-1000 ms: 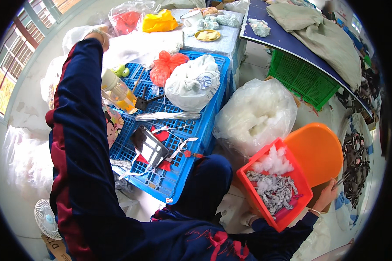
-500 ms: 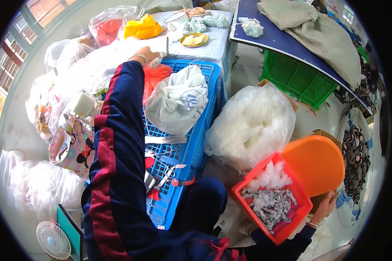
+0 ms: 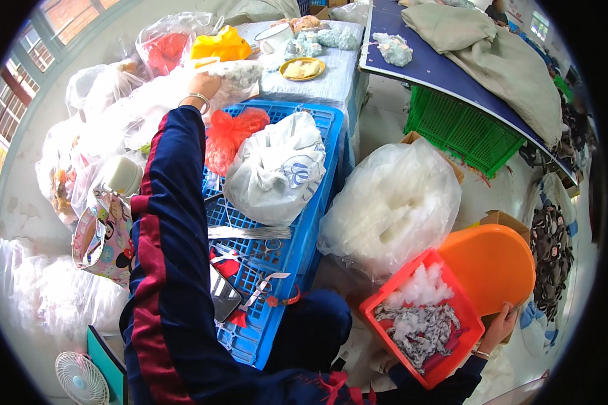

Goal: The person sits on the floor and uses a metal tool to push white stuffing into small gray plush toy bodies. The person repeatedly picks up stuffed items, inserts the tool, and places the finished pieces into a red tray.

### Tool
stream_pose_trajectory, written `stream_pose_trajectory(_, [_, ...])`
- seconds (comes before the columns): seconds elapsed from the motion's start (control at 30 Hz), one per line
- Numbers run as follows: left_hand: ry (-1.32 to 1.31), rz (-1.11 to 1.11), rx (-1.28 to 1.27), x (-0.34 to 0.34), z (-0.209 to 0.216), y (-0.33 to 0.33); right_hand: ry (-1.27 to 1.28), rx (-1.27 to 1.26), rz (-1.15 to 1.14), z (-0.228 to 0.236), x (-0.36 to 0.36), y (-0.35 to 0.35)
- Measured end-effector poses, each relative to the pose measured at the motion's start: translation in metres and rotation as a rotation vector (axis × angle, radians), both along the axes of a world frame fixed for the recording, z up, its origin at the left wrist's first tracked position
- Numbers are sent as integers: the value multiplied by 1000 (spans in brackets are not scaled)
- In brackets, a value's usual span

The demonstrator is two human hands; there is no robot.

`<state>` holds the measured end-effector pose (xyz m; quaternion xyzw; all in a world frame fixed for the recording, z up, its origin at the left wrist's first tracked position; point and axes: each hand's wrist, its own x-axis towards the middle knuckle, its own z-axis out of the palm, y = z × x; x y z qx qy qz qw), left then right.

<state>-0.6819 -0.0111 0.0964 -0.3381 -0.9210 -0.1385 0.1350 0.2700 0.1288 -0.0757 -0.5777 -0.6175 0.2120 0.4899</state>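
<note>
My left hand (image 3: 206, 86) reaches across to the far left, its fingers curled into a clear plastic bag (image 3: 240, 73) among a heap of pale bags; glare hides part of the fingertips. Low on the right, my right hand (image 3: 498, 329) grips the lower edge of an orange, round-ended plastic piece (image 3: 490, 263). Beside it tilts a red plastic basket (image 3: 373, 310), with white stuffing (image 3: 422, 286) and grey-and-white fabric pieces (image 3: 419, 331) inside. A large clear bag of white stuffing (image 3: 392, 209) stands just beyond the basket.
A blue plastic crate (image 3: 317, 233) bears a white bag (image 3: 277, 172), a red bag (image 3: 233, 138), scissors (image 3: 267, 248), a phone (image 3: 224, 295) and thin white strips (image 3: 250, 233). Behind are a yellow dish (image 3: 302, 69), a green crate (image 3: 463, 128) and a blue-topped table (image 3: 446, 64). A fan (image 3: 81, 379) stands lower left.
My left hand has moved left and slightly nearer, uncovering more of the red bag and the phone. The clear bag by it has shifted. My right hand stays at the orange piece.
</note>
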Motion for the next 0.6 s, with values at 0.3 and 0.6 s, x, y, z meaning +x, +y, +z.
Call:
stream_pose_trajectory(0.3, [-97,-254,114,42,94,7,-21,20,29,5,9,-1])
stream_pose_trajectory(0.6, [101,-315,35,83,90,33,35,32,33,12,11,-4])
